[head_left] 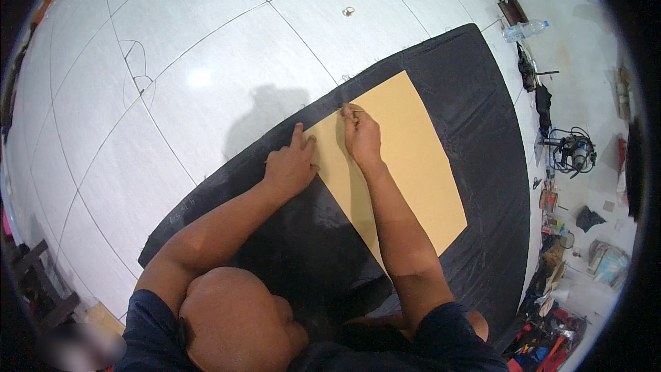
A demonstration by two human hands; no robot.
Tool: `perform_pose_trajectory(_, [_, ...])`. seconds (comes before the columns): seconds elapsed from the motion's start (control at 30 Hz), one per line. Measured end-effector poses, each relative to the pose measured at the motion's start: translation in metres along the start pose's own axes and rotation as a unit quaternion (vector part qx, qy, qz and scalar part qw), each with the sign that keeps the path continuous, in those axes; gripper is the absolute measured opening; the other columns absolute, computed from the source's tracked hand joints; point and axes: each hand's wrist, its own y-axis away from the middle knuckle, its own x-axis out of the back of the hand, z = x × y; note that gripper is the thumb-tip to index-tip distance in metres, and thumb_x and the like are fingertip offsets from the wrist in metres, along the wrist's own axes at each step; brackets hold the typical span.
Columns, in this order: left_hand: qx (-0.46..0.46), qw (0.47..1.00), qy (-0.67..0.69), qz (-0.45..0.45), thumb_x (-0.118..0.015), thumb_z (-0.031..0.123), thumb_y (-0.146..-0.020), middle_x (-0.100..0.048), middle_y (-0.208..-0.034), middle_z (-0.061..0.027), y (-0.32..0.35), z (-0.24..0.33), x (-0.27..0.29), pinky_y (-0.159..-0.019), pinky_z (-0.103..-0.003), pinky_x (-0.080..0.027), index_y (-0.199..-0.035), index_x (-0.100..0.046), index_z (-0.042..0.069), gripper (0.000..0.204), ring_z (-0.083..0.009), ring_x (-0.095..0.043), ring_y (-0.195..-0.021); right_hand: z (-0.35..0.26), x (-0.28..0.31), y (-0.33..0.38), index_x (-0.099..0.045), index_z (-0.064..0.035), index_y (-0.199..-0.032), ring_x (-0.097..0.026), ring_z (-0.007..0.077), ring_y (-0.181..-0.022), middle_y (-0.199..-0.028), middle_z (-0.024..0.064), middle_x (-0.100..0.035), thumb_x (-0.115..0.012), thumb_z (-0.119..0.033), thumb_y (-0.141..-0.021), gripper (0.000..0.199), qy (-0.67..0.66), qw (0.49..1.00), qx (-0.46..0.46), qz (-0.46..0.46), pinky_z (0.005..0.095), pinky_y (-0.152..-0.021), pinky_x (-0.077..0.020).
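Note:
A wide sheet of black cloth (482, 110) lies spread over the pale floor. On it rests a large tan card panel (413, 158) with straight sides and a slanted right edge. My left hand (290, 162) lies at the panel's left corner, index finger and thumb stretched out, partly on the card and partly on the cloth. Just right of it, my right hand (363, 138) pinches a thin, light-coloured stick, too small to name exactly, at the panel's upper edge. My right forearm crosses the card and hides part of it.
White floor tiles (186, 96) surround the cloth, with a small ring-like item (348, 11) lying on them. Along the right wall are a clear plastic bottle (525, 31), a coiled black cable (573, 151) and heaped clutter (551, 331). Dark wooden pieces (41, 282) stand at lower left.

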Motion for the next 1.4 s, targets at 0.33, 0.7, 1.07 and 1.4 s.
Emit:
perform_pose_trajectory(0.33, [0.023, 0.999, 0.009, -0.021, -0.069, 0.041, -0.086, -0.026, -0.158, -0.0244, -0.001, 0.003, 0.005, -0.075, -0.048, -0.059, -0.143, -0.048, 0.011, 0.068, -0.0358, -0.070, -0.095, 0.002, 0.008, -0.004, -0.070, 0.0007, -0.109, -0.069, 0.0370, -0.096, -0.104, 0.0208, -0.071, -0.055, -0.023, -0.099, 0.029, -0.071, 0.993, 0.029, -0.089, 0.0408, -0.085, -0.0534])
perform_pose_trajectory(0.7, [0.004, 1.000, 0.012, -0.006, -0.070, 0.035, -0.084, -0.028, -0.156, -0.0276, 0.001, 0.003, 0.008, -0.074, -0.049, -0.059, -0.138, -0.049, 0.007, 0.064, -0.0368, -0.071, -0.093, 0.024, 0.028, -0.032, -0.068, -0.0006, -0.099, -0.062, 0.0241, -0.065, -0.082, 0.0141, -0.069, -0.053, -0.030, -0.099, 0.033, -0.221, 0.956, -0.149, 0.120, 0.0345, -0.066, -0.0514])
perform_pose_trajectory(1.07, [0.012, 0.999, 0.034, 0.020, -0.069, 0.035, -0.084, -0.034, -0.152, -0.0286, 0.001, 0.006, 0.012, -0.074, -0.049, -0.058, -0.130, -0.044, 0.004, 0.061, -0.0378, -0.069, -0.095, 0.028, 0.042, 0.030, -0.057, -0.0026, -0.100, -0.061, 0.0255, -0.078, -0.080, 0.0124, -0.062, -0.041, -0.023, -0.102, 0.026, -0.612, 0.702, -0.362, 0.039, 0.0323, -0.069, -0.0467])
perform_pose_trajectory(1.4, [0.011, 0.943, 0.314, 0.112, -0.051, 0.016, -0.094, -0.060, -0.101, -0.0246, -0.014, -0.001, 0.003, -0.071, -0.052, -0.050, -0.111, -0.044, 0.003, 0.022, -0.0446, -0.064, -0.083, 0.005, 0.036, 0.046, -0.059, -0.0001, -0.116, -0.059, 0.0207, -0.069, -0.080, 0.0065, -0.060, -0.042, -0.014, -0.092, 0.032, -0.578, 0.729, -0.367, 0.000, 0.0313, -0.066, -0.0501])
